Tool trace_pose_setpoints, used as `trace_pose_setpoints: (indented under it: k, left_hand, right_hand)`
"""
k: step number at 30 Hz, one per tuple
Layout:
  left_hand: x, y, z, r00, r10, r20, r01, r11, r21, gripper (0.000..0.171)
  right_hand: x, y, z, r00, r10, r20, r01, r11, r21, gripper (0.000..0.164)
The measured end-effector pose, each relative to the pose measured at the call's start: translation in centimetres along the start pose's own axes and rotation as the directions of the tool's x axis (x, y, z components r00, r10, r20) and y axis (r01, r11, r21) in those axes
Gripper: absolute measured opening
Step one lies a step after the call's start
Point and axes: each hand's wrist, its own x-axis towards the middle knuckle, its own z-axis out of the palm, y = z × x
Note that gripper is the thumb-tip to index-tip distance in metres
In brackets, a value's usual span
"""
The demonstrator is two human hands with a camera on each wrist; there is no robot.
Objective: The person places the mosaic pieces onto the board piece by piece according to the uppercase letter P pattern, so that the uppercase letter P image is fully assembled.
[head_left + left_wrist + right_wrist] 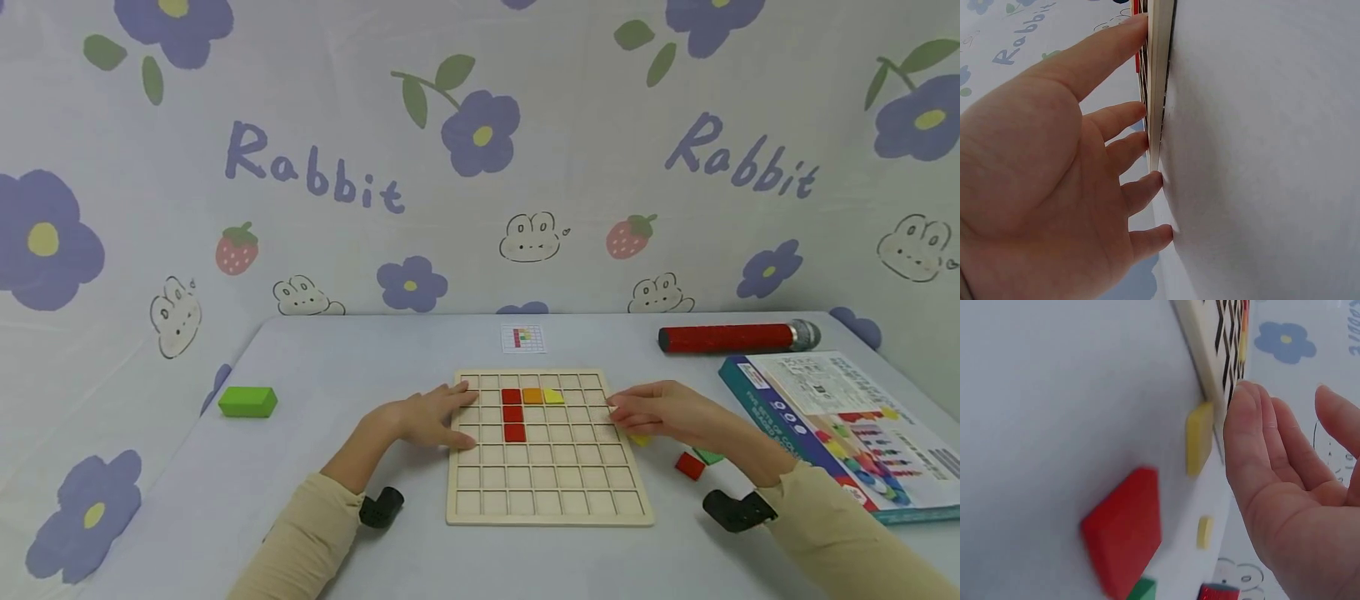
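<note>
A wooden grid board [551,521] lies flat on the table. In its squares are several red tiles [512,414] in a column, with an orange tile [532,396] and a yellow tile [552,396] beside the top one. My left hand [423,417] rests its spread fingers on the board's left edge. At the right edge is my right hand [663,408], its fingers extended and nothing held in the right wrist view. Below that hand lie a loose yellow block [1199,439], a red block [1125,531] and a green block [1142,589].
Behind the board lies a small pattern card [523,339]. A red microphone [727,338] and a blue-edged toy box [862,433] lie to the right. The far left holds a green block [247,402]. A patterned cloth hangs behind the table.
</note>
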Motion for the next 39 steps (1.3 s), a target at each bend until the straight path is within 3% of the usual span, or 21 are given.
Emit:
trace_pose_setpoints:
  k: [8, 15, 25, 30, 39]
  left_hand:
    - [-0.1, 0.1, 0.0, 1.000, 0.000, -0.003, 0.000, 1.000, -0.002, 0.076]
    - [-0.2, 0.1, 0.0, 1.000, 0.000, -0.006, 0.000, 1.000, -0.012, 0.077]
    - [-0.2, 0.0, -0.1, 1.000, 0.001, -0.005, -0.001, 1.000, -0.003, 0.077]
    - [-0.1, 0.0, 0.0, 1.000, 0.005, -0.007, -0.005, 1.000, 0.001, 0.077]
    - [-0.2, 0.2, 0.0, 1.000, 0.006, -0.007, -0.006, 1.000, -0.003, 0.077]
  right_hand:
    - [-1.3, 1.4, -1.4, 0.999, 0.027, -0.047, -0.027, 1.000, -0.009, 0.065]
    - [-2.0, 2.1, -2.0, 0.995, 0.026, -0.094, -0.037, 0.993, -0.116, 0.070]
    - [-2.9, 3.6, -3.4, 0.993, -0.017, -0.116, -0.010, 0.975, -0.223, 0.055]
    - [-3.4, 3.8, -3.8, 0.993, -0.089, -0.082, 0.061, 0.954, -0.295, 0.050]
    - [-3.8, 3.9, -4.2, 0.980, -0.189, 0.059, 0.197, 0.902, -0.383, 0.053]
